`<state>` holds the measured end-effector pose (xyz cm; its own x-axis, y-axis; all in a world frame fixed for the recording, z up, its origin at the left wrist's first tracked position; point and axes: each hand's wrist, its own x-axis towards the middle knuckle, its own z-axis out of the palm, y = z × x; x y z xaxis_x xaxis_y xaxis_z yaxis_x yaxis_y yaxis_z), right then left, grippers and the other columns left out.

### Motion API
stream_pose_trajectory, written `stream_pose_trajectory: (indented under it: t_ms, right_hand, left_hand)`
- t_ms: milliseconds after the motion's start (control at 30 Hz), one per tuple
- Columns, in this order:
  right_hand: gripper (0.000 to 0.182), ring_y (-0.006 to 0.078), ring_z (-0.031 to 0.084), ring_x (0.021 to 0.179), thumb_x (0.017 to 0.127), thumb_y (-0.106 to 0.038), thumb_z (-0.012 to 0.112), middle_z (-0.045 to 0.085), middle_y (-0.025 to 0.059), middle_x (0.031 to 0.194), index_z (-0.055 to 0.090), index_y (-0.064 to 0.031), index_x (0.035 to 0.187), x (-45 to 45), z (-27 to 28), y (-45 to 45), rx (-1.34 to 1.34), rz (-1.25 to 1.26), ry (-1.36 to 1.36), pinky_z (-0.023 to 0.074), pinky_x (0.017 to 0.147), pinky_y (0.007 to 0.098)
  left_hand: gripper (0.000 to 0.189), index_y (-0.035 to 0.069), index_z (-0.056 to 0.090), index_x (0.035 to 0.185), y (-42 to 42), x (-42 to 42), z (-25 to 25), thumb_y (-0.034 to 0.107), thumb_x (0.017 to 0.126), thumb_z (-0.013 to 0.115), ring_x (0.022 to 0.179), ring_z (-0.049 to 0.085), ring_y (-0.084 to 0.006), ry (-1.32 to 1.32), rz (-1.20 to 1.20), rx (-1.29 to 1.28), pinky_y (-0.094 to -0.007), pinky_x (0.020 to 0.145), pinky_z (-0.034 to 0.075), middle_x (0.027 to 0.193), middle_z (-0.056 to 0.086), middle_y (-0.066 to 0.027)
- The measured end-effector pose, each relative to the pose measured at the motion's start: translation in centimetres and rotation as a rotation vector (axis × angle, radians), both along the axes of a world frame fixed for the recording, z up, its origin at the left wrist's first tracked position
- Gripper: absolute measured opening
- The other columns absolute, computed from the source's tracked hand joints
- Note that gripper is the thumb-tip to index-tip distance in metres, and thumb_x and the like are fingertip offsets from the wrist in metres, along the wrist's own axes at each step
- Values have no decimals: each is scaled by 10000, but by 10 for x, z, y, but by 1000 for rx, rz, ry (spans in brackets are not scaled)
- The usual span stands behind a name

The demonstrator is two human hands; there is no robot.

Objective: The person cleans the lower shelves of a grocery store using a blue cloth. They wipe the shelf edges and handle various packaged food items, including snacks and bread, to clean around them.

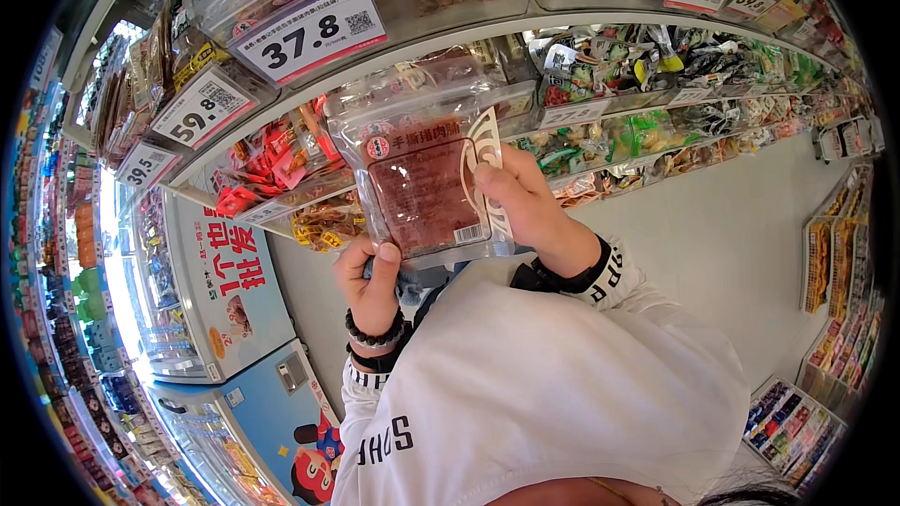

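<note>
Between my two hands is a clear plastic pouch of reddish-brown dried meat (422,190), with printed writing and a barcode on its front. My left hand (369,284) pinches its lower left corner, thumb on top, and wears a dark beaded bracelet. Along the pouch's right edge, my right hand (524,193) grips it with the thumb laid across a pale printed strip. The fingers behind the pouch are hidden. The pouch is tilted to face me, in front of the shelf bins.
A shelf unit with price tags (309,28) curves across the top. Red-wrapped snacks (281,161) and green-wrapped packets (633,137) fill its lower bins. Chest freezers (267,393) stand at left. Wire racks of goods (830,253) are at right, across the pale floor (675,239).
</note>
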<state>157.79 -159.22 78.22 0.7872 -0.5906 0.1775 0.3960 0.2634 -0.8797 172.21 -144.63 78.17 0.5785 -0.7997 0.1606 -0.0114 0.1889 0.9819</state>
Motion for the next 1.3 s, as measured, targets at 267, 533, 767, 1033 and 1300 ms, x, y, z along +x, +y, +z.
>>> stream_pose_trajectory:
  t_ms: [267, 533, 767, 1033, 1300]
  right_hand:
    - [266, 37, 451, 745, 969, -196, 369, 546, -26, 826, 543, 4, 958, 1, 17, 8, 86, -107, 54, 400, 649, 217]
    - [280, 41, 453, 761, 971, -192, 361, 561, -18, 843, 549, 15, 990, 1, 14, 9, -33, -117, 99, 402, 671, 221]
    - [273, 39, 449, 771, 969, -181, 360, 557, -25, 841, 548, 17, 976, 2, 13, 10, -54, -129, 106, 395, 668, 222]
    - [219, 210, 519, 521, 939, -163, 417, 531, 96, 622, 533, 23, 949, 6, 8, 17, -626, -185, 219, 399, 497, 320]
    - [297, 335, 605, 742, 905, -266, 501, 623, 151, 814, 581, -26, 1060, 32, -14, 10, -807, -222, 63, 483, 658, 374]
  left_hand:
    - [180, 5, 574, 740, 7, 4, -7, 143, 849, 611, 587, 478, -69, -135, 22, 20, -221, 556, 380, 641, 572, -4]
    - [147, -7, 583, 764, 12, 5, -8, 112, 845, 613, 590, 455, -67, -187, -2, 32, -218, 555, 369, 651, 562, -7]
    - [124, -12, 584, 770, 16, 4, -11, 86, 838, 616, 607, 454, -66, -188, -3, 69, -218, 568, 372, 677, 568, -12]
    - [306, -5, 564, 1076, 6, 3, -4, 71, 793, 654, 701, 524, -105, -198, 196, 152, -239, 673, 447, 890, 624, -48]
    - [355, -16, 553, 1103, 46, 29, -37, 139, 800, 655, 948, 565, -162, 166, 11, 123, -298, 863, 429, 1049, 608, -82]
